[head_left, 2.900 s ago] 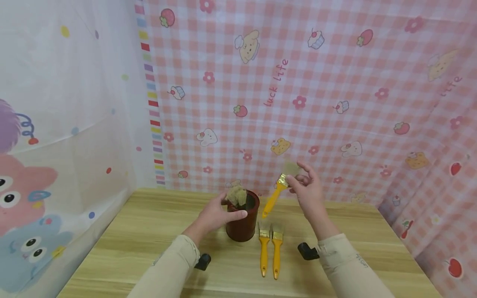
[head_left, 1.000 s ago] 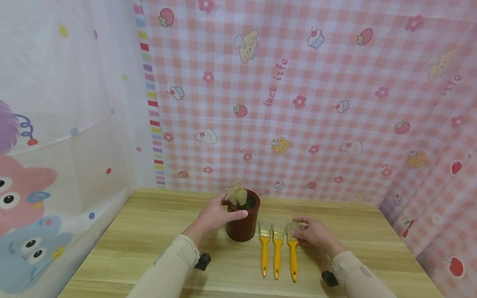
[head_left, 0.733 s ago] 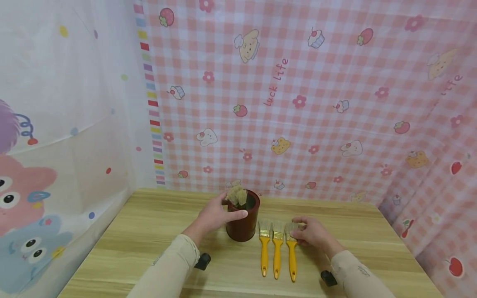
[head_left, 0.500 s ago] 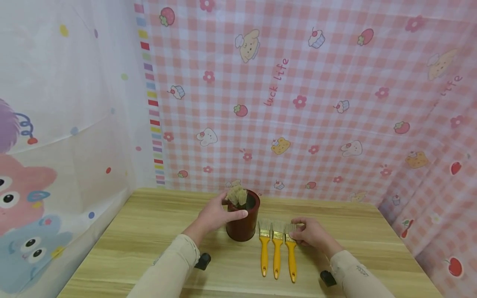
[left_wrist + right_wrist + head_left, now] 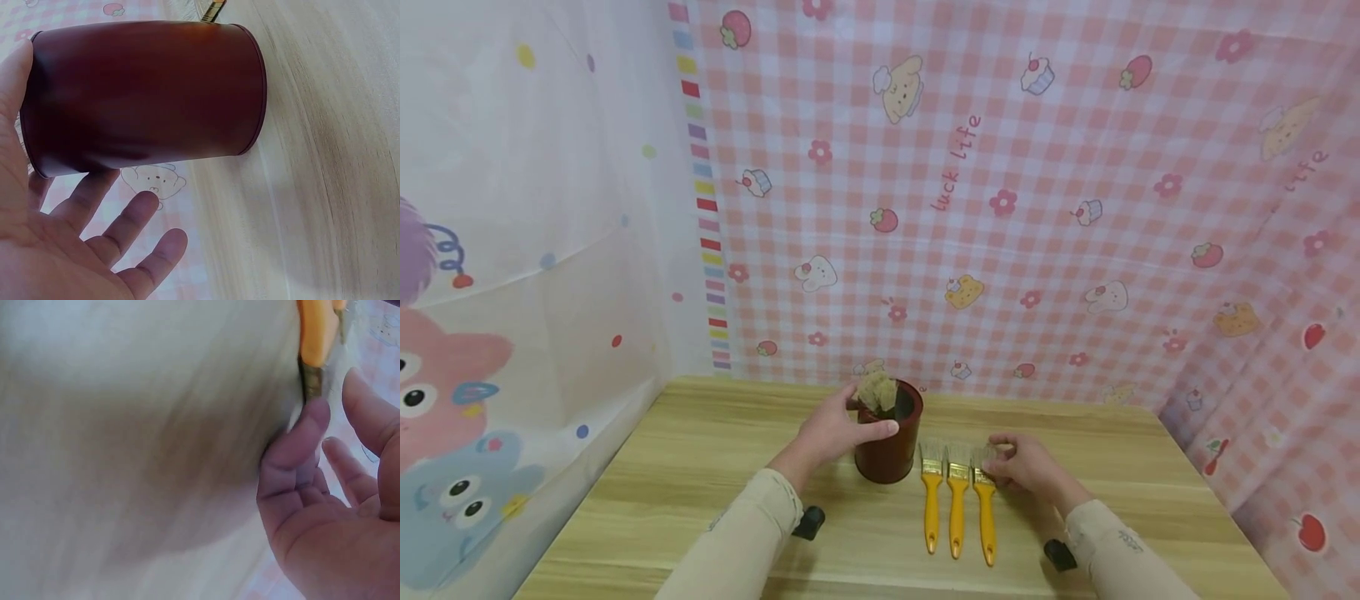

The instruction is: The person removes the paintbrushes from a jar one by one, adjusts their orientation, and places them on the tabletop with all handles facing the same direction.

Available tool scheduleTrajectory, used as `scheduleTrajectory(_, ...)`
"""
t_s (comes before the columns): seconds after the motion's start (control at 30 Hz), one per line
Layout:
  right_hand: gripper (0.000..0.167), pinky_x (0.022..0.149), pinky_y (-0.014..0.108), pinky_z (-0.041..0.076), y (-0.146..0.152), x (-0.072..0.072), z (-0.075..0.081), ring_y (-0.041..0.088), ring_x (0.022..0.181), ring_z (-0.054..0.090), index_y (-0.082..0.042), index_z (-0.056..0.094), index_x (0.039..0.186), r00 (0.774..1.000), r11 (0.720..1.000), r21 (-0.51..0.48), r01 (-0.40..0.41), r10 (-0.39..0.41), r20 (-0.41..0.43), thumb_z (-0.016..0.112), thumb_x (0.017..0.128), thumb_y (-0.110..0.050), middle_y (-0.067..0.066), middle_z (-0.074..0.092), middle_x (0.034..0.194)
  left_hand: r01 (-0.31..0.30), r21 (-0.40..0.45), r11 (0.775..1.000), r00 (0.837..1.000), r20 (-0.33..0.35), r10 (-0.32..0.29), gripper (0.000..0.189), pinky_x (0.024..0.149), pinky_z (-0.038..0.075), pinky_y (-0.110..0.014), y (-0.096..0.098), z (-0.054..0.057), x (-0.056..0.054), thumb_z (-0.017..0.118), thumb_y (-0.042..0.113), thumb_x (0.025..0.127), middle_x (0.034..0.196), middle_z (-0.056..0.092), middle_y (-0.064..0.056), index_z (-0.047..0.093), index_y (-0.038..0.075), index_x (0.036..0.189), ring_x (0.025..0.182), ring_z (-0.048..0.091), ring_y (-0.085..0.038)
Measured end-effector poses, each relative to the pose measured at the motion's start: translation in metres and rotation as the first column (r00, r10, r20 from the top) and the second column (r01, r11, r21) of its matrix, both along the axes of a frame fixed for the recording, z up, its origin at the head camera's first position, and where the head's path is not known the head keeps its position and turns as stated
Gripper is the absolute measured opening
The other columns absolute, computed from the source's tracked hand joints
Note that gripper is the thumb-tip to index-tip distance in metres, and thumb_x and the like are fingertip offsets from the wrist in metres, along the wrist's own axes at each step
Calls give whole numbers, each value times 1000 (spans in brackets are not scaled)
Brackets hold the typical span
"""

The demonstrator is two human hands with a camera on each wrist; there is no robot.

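Observation:
In the head view my left hand [image 5: 835, 429] grips the rim of a dark red-brown cylindrical pot [image 5: 886, 454], thumb in front. Tan bristle heads [image 5: 877, 392] stick up from the pot on its left side. Right of it lie three flat paintbrushes with yellow handles, side by side, bristles away from me: a left one [image 5: 932, 508], a middle one [image 5: 957, 512] and a right one [image 5: 985, 521]. My right hand [image 5: 1030, 467] touches the right paintbrush near its metal ferrule. In the right wrist view one digit meets the ferrule [image 5: 314, 382], while another finger [image 5: 365, 412] stands apart.
Everything rests on a wood-grain table [image 5: 700, 483]. A pink checked cloth [image 5: 1000, 250] hangs behind it, and a white printed cloth [image 5: 565, 250] hangs at the left. Small black pieces sit by the left wrist [image 5: 808, 522] and the right wrist [image 5: 1060, 554].
The paintbrush my right hand held raised is now on the table, right of the other two. Over the last second it has shifted slightly left. My left hand has stayed on the pot.

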State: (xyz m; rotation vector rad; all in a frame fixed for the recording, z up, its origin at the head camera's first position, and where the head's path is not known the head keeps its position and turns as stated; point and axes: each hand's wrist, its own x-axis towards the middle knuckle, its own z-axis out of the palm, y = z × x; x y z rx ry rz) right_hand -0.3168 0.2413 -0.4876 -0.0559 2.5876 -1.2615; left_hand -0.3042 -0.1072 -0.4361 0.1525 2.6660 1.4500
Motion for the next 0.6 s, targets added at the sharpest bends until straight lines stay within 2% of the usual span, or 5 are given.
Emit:
scheduleTrajectory(0.1, 62, 89, 45, 62, 2, -3, 7, 29, 105, 70, 5, 50, 154, 999, 998, 55, 7, -5, -32, 75, 102, -20, 24, 69, 127, 3, 3, 1000, 1000, 1, -3, 112, 119, 44, -64, 0, 0, 0, 85, 67, 82, 161, 54, -15, 31, 24, 171, 149, 51, -42)
scheduleTrajectory(0.2, 61, 94, 49, 60, 0, -9, 18, 33, 112, 68, 6, 50, 154, 997, 998, 67, 8, -3, -71, 73, 104, -21, 25, 67, 129, -1, -2, 1000, 1000, 5, 1, 112, 119, 44, -64, 1, 0, -1, 85, 67, 82, 161, 54, -15, 32, 24, 170, 149, 51, -41)
scheduleTrajectory(0.3, 61, 95, 50, 58, -5, -18, 33, 33, 112, 67, 6, 48, 156, 995, 999, 37, -10, 13, -101, 70, 105, -21, 25, 65, 127, -1, -4, 1000, 1000, 7, 1, 112, 119, 44, -64, 1, 1, -2, 85, 68, 81, 160, 55, -15, 32, 25, 170, 148, 52, -42)
scheduleTrajectory(0.47, 62, 95, 45, 57, -21, -30, 62, 31, 117, 67, -4, 52, 157, 983, 998, 55, -17, 27, -182, 72, 105, -30, 18, 67, 129, 8, -5, 1000, 1000, 1, -8, 112, 118, 45, -64, 1, 1, -1, 86, 67, 81, 158, 57, -16, 33, 25, 170, 146, 54, -42)
scheduleTrajectory(0.6, 61, 98, 47, 58, -40, -33, 84, 32, 121, 68, -12, 55, 156, 973, 998, 40, -54, 62, -220, 73, 103, -36, 16, 69, 133, 4, -11, 1000, 1000, 2, -4, 109, 117, 46, -64, 1, 3, -1, 85, 67, 82, 157, 58, -15, 33, 27, 170, 145, 55, -42)
